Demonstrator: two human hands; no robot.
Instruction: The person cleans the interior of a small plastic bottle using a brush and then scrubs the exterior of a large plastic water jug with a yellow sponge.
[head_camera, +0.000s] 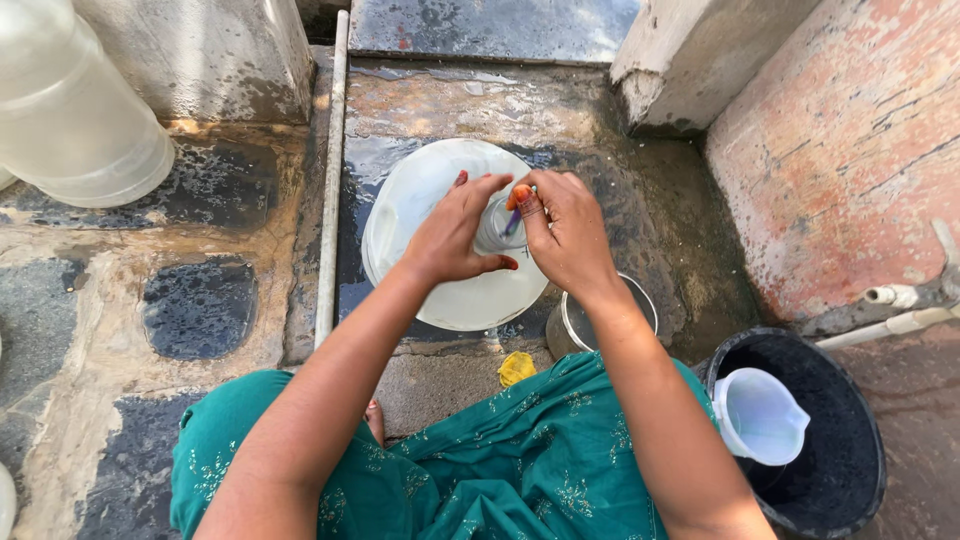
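Item: large translucent water jar (455, 290), round-bodied, seen from above, standing upright on the wet stone floor (600, 130). It serves as the landmark for all positions below.

Left hand (455, 235): laid over the shoulder of the jar, fingers spread and curled toward the jar neck (497, 228), thumb pressed on the near side of the body. It is closed on the jar.

Right hand (565, 235): just right of the neck, fingers bunched around a thin blue-handled brush (513, 220), which points down into the mouth of the jar. The grip is tight; the thumb tip is stained orange. The two hands sit close together, nearly touching over the neck.

Steel pot (600, 320): touching or just beside the jar's near right edge, partly hidden by the right forearm.

Yellow scrap (517, 368): on the floor, near side of the jar, by the teal garment (520, 460).

White pipe (330, 180): runs along the floor just left of the jar.

Second clear jar (70, 110): well apart, far left.

Black bucket (850, 440): well apart, near right, with a white plastic jug (757, 415) resting inside it.

Red-washed wall (850, 150): right of the jar.
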